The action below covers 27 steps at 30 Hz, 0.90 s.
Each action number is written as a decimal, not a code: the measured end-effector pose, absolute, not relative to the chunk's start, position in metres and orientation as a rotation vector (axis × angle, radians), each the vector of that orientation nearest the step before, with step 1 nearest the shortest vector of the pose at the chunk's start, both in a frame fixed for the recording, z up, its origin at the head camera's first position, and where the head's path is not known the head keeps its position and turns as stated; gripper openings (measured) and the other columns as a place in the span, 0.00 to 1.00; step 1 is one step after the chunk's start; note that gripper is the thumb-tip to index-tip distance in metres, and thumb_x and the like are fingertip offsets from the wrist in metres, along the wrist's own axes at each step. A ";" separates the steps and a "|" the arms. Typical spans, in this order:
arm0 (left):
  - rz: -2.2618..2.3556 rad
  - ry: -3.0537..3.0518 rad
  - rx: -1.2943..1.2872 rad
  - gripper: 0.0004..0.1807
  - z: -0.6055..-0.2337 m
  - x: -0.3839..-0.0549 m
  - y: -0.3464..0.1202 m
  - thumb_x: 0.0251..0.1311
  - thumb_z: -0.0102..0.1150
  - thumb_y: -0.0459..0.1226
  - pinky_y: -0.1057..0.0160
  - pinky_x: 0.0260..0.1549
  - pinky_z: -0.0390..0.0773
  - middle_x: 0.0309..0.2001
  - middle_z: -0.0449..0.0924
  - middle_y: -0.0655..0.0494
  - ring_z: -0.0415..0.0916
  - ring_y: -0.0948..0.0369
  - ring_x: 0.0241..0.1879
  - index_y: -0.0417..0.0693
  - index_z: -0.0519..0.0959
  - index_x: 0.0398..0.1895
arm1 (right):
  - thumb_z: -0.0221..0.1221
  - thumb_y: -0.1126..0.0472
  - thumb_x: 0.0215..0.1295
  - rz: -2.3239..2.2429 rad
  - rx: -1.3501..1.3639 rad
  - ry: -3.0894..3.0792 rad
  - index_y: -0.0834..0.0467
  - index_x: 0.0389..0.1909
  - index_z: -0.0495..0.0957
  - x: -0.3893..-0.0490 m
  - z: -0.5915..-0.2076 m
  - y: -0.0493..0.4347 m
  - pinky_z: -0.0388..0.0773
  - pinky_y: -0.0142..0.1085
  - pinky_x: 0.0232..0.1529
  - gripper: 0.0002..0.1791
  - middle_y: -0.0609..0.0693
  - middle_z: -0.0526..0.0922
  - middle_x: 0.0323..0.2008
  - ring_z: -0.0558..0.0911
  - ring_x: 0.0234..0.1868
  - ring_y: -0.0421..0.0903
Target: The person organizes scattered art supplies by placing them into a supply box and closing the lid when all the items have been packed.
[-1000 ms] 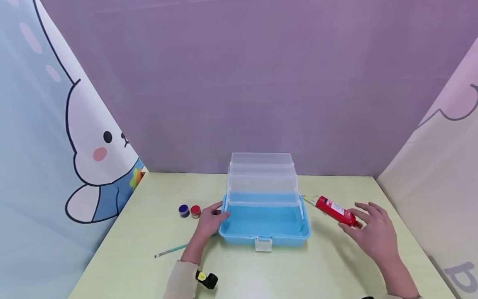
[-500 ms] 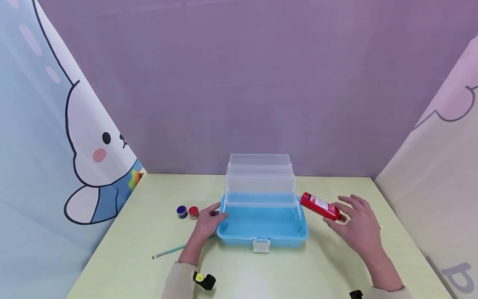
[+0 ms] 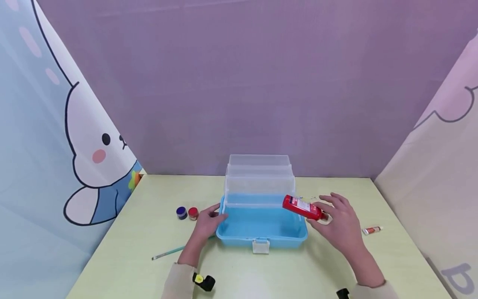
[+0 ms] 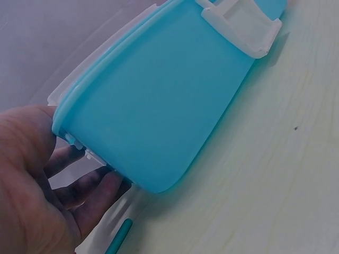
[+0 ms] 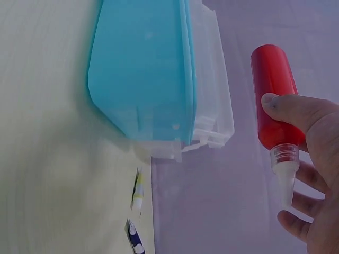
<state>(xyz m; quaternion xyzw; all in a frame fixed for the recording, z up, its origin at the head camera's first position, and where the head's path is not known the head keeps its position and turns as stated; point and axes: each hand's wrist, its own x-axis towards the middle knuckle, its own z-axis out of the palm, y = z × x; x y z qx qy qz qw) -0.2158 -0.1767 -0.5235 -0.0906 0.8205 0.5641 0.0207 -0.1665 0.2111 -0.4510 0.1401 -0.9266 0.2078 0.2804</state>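
An open light-blue plastic box with clear tiered trays raised at its back stands mid-table. My left hand grips its left end, thumb over the rim and fingers against the outside, as the left wrist view also shows. In my right hand is a red squeeze bottle with a clear nozzle, pinched near the nozzle end. The bottle tilts above the box's right rim, its base pointing left over the interior. In the right wrist view, my thumb presses the red bottle's side.
Left of the box sit a blue paint pot and a red paint pot. A teal paintbrush lies partly behind my left arm. A small paint tube lies at right; a yellow tube and a dark-blue tube lie beyond the box.
My right hand has carried the red bottle leftward, from right of the box to over its right rim. The small tube at right has come into view. My left hand stays on the box.
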 end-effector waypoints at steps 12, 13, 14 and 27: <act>1.750 2.531 -0.287 0.32 -0.519 -0.216 -0.179 0.58 0.67 0.45 0.55 0.43 0.79 0.45 0.77 0.47 0.74 0.51 0.43 0.48 0.73 0.66 | 0.82 0.55 0.30 0.567 0.456 -2.466 0.57 0.46 0.85 -0.171 -0.451 0.185 0.78 0.59 0.41 0.35 0.56 0.79 0.53 0.68 0.61 0.61; 1.749 2.530 -0.286 0.32 -0.520 -0.216 -0.179 0.58 0.67 0.45 0.54 0.43 0.79 0.45 0.77 0.47 0.74 0.51 0.43 0.48 0.73 0.66 | 0.82 0.55 0.30 0.567 0.465 -2.463 0.57 0.46 0.85 -0.172 -0.451 0.183 0.78 0.59 0.41 0.34 0.56 0.79 0.53 0.68 0.61 0.61; 1.750 2.529 -0.287 0.32 -0.519 -0.216 -0.178 0.58 0.67 0.46 0.54 0.44 0.79 0.45 0.77 0.47 0.74 0.51 0.44 0.48 0.72 0.66 | 0.82 0.55 0.30 0.567 0.473 -2.461 0.57 0.46 0.85 -0.173 -0.451 0.180 0.78 0.59 0.41 0.34 0.56 0.79 0.53 0.68 0.60 0.61; 1.752 2.527 -0.326 0.33 -0.521 -0.215 -0.180 0.58 0.67 0.47 0.53 0.44 0.79 0.46 0.77 0.47 0.74 0.51 0.44 0.49 0.73 0.66 | 0.81 0.51 0.32 0.560 0.559 -2.461 0.53 0.44 0.86 -0.179 -0.455 0.153 0.80 0.55 0.40 0.31 0.54 0.79 0.53 0.69 0.61 0.59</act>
